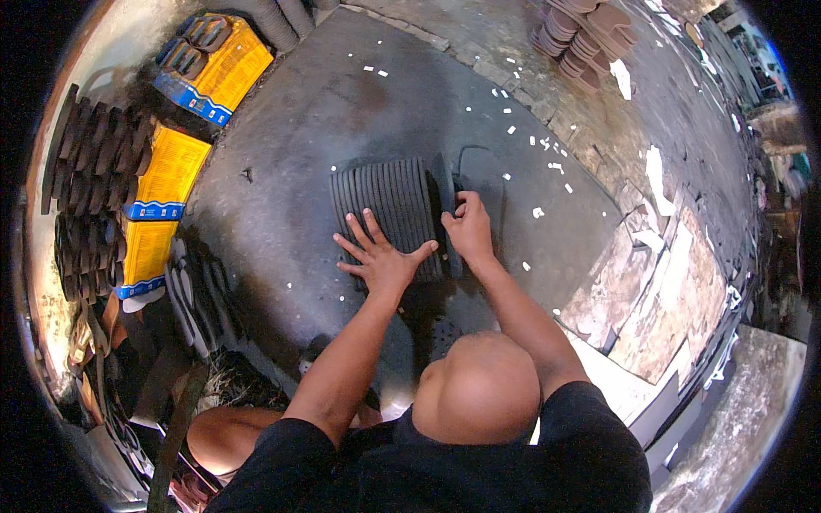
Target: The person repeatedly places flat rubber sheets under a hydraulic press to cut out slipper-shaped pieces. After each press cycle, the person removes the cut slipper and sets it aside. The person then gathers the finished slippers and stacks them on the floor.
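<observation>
A row of dark grey shoe soles (376,188) stands on edge, packed side by side, on the dark floor before me. Across its near side lies my left hand (385,263), fingers spread wide and thumb reaching toward the row's right end. My right hand (469,227) is closed, pinching the edge of a single dark sole (446,184) that stands upright just right of the row. How far my fingertips wrap round that sole is partly hidden. Behind my right hand, a faint rounded outline shows on the floor; I cannot tell what it is.
Yellow and blue boxes (167,167) stand at the left beside stacked dark soles (94,158). More brown soles (581,38) are piled at the far right. White scraps (538,212) litter the floor. Worn boards (671,299) lie at the right, and my bare knee (479,389) is close below.
</observation>
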Demonstrator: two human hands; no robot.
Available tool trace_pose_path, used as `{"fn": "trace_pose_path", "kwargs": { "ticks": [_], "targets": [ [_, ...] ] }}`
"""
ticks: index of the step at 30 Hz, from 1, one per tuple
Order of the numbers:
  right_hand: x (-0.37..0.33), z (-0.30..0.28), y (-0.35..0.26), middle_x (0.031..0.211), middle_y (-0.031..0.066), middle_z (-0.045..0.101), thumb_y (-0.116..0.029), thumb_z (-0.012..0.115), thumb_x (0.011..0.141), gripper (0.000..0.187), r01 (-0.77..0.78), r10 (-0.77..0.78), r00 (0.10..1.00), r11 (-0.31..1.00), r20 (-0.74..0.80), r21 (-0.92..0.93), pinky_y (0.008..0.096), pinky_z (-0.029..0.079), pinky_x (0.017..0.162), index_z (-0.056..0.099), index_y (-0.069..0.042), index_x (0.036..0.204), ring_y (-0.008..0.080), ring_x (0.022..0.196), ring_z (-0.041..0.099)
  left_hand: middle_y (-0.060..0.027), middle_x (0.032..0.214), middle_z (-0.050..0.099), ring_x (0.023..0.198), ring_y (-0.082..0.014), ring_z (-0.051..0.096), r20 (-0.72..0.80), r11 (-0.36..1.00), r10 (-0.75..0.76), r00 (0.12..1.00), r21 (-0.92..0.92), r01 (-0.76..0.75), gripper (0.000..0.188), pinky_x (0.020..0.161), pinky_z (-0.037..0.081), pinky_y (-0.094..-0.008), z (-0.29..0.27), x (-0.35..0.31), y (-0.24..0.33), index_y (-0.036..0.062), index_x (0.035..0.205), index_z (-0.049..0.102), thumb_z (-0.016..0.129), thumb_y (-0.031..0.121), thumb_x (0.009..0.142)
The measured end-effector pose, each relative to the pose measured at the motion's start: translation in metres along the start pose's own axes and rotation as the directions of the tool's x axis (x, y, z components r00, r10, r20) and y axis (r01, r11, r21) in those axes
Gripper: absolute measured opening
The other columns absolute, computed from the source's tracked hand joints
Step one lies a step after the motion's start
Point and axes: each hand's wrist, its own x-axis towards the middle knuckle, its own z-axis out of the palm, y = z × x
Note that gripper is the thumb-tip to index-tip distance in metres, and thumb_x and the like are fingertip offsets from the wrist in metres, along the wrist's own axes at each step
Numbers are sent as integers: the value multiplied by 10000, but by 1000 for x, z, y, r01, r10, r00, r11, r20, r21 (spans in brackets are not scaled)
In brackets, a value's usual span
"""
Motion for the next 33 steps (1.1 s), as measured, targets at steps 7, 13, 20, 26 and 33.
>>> {"fn": "trace_pose_path", "kwargs": {
  "ticks": [7,13,20,26,33],
  "targets": [
    [15,-48,-13,1072,238,628,-178,784,858,584,121,-160,980,951,-121,-283,512,523,829,487,14,1323,413,1001,641,-156,1724,-117,1520,-593,-123,21,1000,-19,1000,12,18,1567,1064,161,-877,-1,-1,2,144,1659,-49,762,889,544],
    [26,-48,30,1221,240,640,-411,763,909,597,-54,-10,958,976,-287,-213,484,496,973,608,32,1279,402,1134,617,-160,1725,-101,1520,-594,-119,-7,1000,10,1000,13,-10,1562,1054,158,-882,1,-3,-6,138,1661,-32,740,911,545],
    [-1,-9,54,1427,320,523,-420,690,952,721,-237,240,971,966,11,-103,500,348,1161,464,42,1456,465,1354,469,-165,1718,-122,1511,-605,-123,11,1000,18,1000,16,-18,1531,1040,170,-883,3,-2,-8,149,1658,-64,699,928,583],
    [-10,17,22,1417,334,463,-584,696,918,907,30,-21,979,999,205,-38,531,382,1140,394,68,1472,499,1338,463,-213,1704,6,1544,-521,13,-60,963,65,996,-256,-78,1414,1098,260,-777,-15,2,-23,117,1649,26,827,741,665],
    [8,0,15,1398,283,500,-591,748,884,880,-6,-15,931,998,365,57,482,406,1122,490,32,1449,415,1328,496,-352,1513,400,1393,-493,439,-3,763,-104,995,-642,78,1252,1142,397,-517,-13,38,-83,-25,1583,227,914,556,711]
  ]
}}
